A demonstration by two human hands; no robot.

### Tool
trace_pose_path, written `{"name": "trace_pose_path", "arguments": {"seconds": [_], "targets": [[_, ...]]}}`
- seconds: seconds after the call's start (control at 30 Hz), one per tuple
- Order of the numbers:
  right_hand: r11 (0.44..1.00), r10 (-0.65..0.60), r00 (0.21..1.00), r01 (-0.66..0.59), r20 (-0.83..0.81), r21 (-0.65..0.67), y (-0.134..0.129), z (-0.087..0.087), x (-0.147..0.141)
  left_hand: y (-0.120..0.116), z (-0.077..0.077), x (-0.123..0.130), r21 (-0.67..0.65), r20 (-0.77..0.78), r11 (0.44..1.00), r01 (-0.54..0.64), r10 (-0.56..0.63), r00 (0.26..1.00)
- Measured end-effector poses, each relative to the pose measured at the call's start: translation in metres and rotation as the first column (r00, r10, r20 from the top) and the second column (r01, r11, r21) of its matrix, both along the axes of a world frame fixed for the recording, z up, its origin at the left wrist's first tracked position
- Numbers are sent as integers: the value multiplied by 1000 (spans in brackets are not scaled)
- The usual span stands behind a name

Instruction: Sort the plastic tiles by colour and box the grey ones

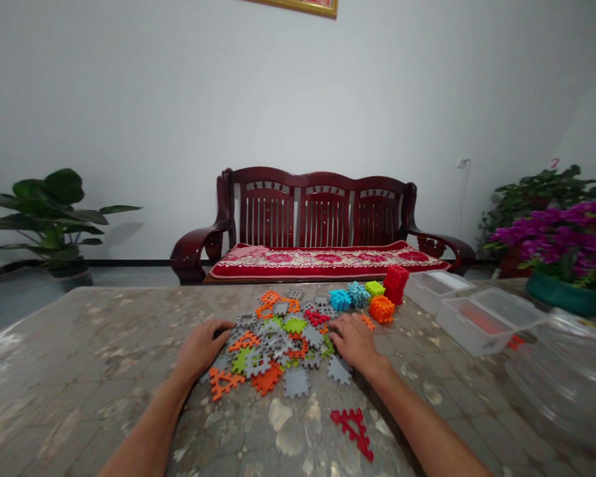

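A loose pile of flat, toothed interlocking plastic tiles [273, 344] in grey, orange, green and red lies between my hands. At its left edge rests my left hand [206, 346], index finger and thumb apart, with nothing visible in it. Over the right edge my right hand [353, 339] bends its fingers, slightly spread, onto or close beside the grey tiles; no held piece shows. An orange triangular tile [224, 382] lies below my left hand. Nearer to me is a red triangular tile [353, 430], apart from the pile, beside my right forearm.
Assembled toothed blocks stand behind my right hand: blue [340, 300], orange [381, 309] and a tall red one [396, 285]. Clear plastic boxes [471, 338] with open lids stand at right, near purple flowers [571, 235]. A wooden bench [322, 212] is beyond the table.
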State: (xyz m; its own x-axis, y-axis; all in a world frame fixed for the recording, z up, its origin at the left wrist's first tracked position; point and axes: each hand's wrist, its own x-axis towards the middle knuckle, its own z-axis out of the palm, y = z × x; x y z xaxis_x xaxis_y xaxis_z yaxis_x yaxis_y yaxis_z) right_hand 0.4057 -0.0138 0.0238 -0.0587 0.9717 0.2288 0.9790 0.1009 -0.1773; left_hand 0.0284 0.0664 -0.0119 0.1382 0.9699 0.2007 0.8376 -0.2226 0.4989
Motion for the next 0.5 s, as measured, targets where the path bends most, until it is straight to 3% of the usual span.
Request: {"name": "trace_pose_path", "arguments": {"seconds": [0.1,0.3,0.5], "targets": [[999,-15,1000,14,-13,-45,8,-1,-4,0,-1,0,3,-3,1000,9,-9,1000],[995,65,992,-73,-109,-63,15,-4,-1,-1,-3,-1,5,3,1000,0,0,1000],[990,136,990,-136,-23,-30,6,1,3,-2,-1,0,5,-9,1000,-10,10,1000]]}}
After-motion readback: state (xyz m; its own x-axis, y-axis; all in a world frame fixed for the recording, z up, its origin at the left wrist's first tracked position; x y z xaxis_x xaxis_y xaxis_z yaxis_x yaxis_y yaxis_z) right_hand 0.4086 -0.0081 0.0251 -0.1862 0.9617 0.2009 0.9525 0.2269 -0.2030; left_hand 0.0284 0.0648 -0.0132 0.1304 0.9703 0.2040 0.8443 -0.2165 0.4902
